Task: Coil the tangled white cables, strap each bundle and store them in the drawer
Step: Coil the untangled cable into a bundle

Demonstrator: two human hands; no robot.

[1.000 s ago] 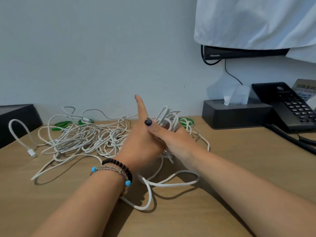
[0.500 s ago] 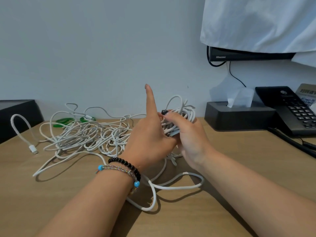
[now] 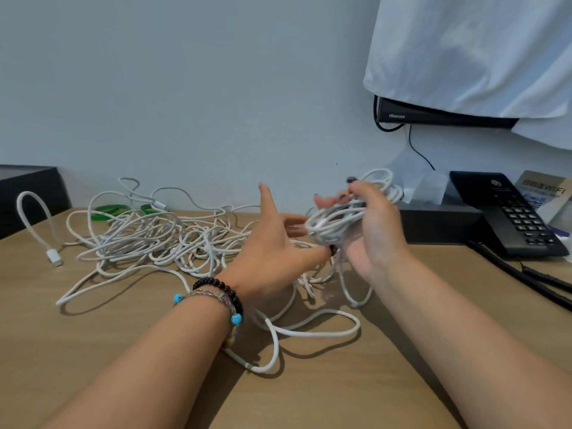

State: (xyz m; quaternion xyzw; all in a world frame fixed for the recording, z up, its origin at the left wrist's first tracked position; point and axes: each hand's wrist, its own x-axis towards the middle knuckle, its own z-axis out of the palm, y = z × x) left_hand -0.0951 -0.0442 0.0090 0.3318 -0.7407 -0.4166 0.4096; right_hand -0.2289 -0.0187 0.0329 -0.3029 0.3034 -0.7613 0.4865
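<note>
step: coiling | coil [image 3: 337, 224] gripped in right hand [image 3: 376, 233] | left hand [image 3: 272, 243] open | loops to be kept even, slack fed gradually

White cables [image 3: 148, 239] on light brown wood-grain bench [image 3: 93, 351]. White coil [image 3: 340, 222] in right hand [image 3: 376, 239]. Green straps [image 3: 108, 209] near pale grey-blue wall [image 3: 185, 88]. Black bead bracelet [image 3: 221, 287], braided bracelet with turquoise beads [image 3: 236, 318]. Black phone [image 3: 507, 212], dark grey tissue box [image 3: 439, 224], white cloth [image 3: 479, 48].
</note>
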